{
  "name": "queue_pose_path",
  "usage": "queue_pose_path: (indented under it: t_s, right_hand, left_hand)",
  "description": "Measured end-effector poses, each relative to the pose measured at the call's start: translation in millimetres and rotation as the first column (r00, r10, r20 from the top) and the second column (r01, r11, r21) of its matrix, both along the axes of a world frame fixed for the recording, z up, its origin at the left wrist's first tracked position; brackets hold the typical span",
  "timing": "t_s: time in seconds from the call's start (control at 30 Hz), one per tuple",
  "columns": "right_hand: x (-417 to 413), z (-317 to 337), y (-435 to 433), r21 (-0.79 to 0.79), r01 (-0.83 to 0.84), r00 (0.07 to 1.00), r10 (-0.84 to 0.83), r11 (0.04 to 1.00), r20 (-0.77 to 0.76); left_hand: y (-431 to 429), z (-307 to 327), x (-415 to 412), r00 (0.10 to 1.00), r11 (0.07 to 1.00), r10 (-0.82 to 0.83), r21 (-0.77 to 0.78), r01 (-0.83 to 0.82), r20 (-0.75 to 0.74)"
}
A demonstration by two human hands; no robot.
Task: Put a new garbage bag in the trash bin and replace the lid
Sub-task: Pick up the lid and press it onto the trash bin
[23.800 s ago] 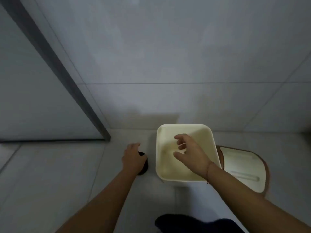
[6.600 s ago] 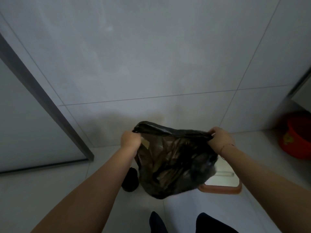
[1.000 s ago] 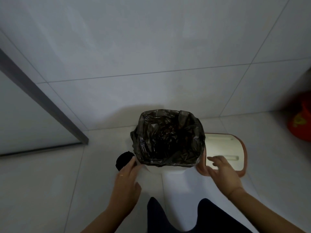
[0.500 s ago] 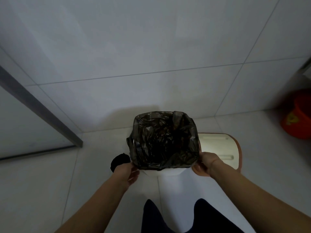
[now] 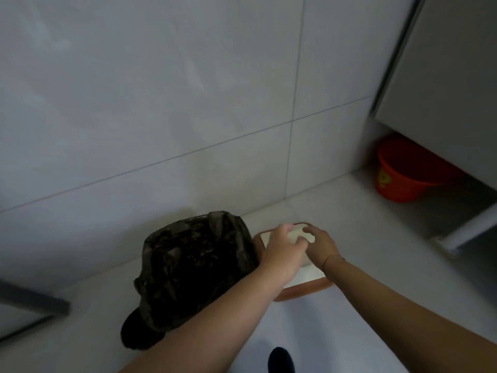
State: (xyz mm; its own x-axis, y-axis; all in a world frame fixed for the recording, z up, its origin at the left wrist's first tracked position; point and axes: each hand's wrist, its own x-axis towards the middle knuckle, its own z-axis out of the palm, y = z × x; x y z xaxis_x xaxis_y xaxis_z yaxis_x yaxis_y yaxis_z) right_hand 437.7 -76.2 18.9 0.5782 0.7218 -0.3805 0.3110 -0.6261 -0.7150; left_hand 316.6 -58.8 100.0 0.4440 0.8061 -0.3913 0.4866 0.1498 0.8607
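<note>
A black garbage bag (image 5: 196, 265) lines the trash bin and is folded out over its rim, so the bin's walls are hidden. The bin stands on the floor against the tiled wall. Its lid (image 5: 306, 288), cream with a brown rim, lies flat on the floor just right of the bin. Both hands are down on the lid. My left hand (image 5: 282, 250) reaches across the bin's right side and grips the lid's far left part. My right hand (image 5: 320, 246) grips the lid's top beside it, fingers curled.
A black roll of bags (image 5: 135, 333) lies on the floor at the bin's near left. An orange bucket (image 5: 403, 176) stands under a grey cabinet (image 5: 443, 90) at the right. A dark door frame (image 5: 35, 301) crosses the left edge. My foot (image 5: 281, 359) is below.
Both hands left the bin's rim and moved right onto the lid. The view swung right, so the bin now sits lower left and the bucket and cabinet show more.
</note>
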Motion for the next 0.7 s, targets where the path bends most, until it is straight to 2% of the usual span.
queue_pose_path:
  t_s: [0.1, 0.2, 0.3, 0.43, 0.5, 0.6, 0.7]
  right_hand:
    - [34.8, -10.6, 0.9, -0.093, -0.098, 0.991, 0.106, 0.991, 0.081]
    - [59.2, -33.4, 0.7, -0.139, -0.093, 0.993, 0.102, 0.986, 0.059]
    - [75.0, -60.7, 3.6, -0.161, -0.05, 0.997, 0.041, 0.986, -0.058]
    - [80.9, -92.8, 3.7, -0.142, 0.039, 0.967, -0.073, 0.989, -0.244]
    - [81.7, -105.4, 4.0, -0.144, 0.06, 0.946, -0.102, 0.988, -0.309]
    - [84.6, -114.4, 3.9, -0.116, 0.105, 0.934, -0.138, 0.988, -0.329]
    - [87.5, -108.2, 0.6, -0.071, 0.143, 0.935, -0.158, 0.987, -0.316]
  left_hand:
    - [13.8, -27.9, 42.6, 0.992, 0.98, 0.066, -0.179, -0.084, -0.107]
    - [32.8, -65.9, 53.5, 0.949, 0.937, 0.242, -0.204, -0.282, -0.204]
    - [44.7, -103.5, 54.1, 0.888, 0.866, 0.381, -0.236, -0.441, -0.258]
    - [45.3, -145.7, 53.9, 0.863, 0.811, 0.317, -0.36, -0.461, -0.393]
    - [42.6, -160.3, 56.5, 0.865, 0.782, 0.321, -0.406, -0.472, -0.386]
    - [36.1, -165.6, 59.3, 0.827, 0.713, 0.448, -0.422, -0.56, -0.34]
    - [28.0, -159.7, 59.6, 0.855, 0.733, 0.448, -0.44, -0.519, -0.263]
